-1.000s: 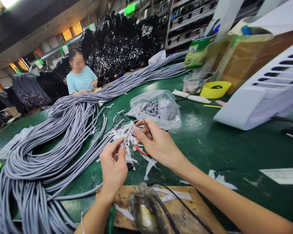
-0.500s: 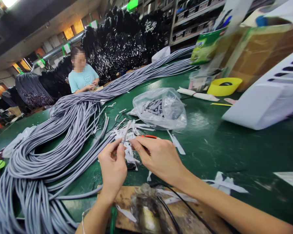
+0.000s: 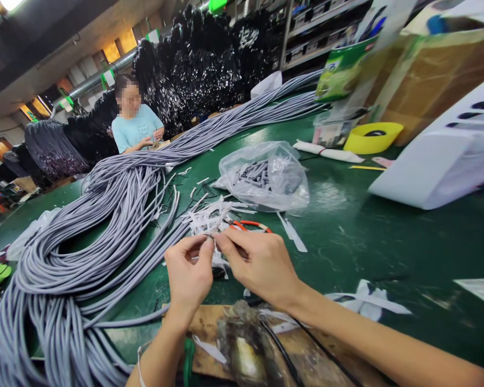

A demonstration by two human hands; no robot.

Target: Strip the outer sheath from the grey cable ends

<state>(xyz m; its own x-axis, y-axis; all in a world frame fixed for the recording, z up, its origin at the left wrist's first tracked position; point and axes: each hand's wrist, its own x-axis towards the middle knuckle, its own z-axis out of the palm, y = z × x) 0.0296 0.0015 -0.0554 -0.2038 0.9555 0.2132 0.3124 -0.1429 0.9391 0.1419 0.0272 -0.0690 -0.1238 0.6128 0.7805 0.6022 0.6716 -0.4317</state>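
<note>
My left hand (image 3: 189, 274) is closed in a pinch around the end of a grey cable, mostly hidden by the fingers. My right hand (image 3: 264, 263) pinches at the same spot, its fingertips meeting the left ones over a thin dark strand (image 3: 210, 235). A pale, braided-looking length (image 3: 219, 219) stands out just beyond the fingertips, blurred against the scraps behind it. White scrap strips (image 3: 201, 219) lie past my hands. Pliers with orange handles (image 3: 255, 223) rest on the table beyond my right knuckles.
A large bundle of grey cables (image 3: 84, 242) curves along the left. Ahead sits a clear bag of small grey pieces (image 3: 266, 180). A wooden board (image 3: 205, 322) carries a wrapped device (image 3: 244, 344) near me. A yellow tape roll (image 3: 371, 138) lies right; a co-worker (image 3: 137, 126) sits across.
The cable end, which pointed up from my left fingers, is now lower and less visible. My fingertips have come together, and more of the pliers' handles shows.
</note>
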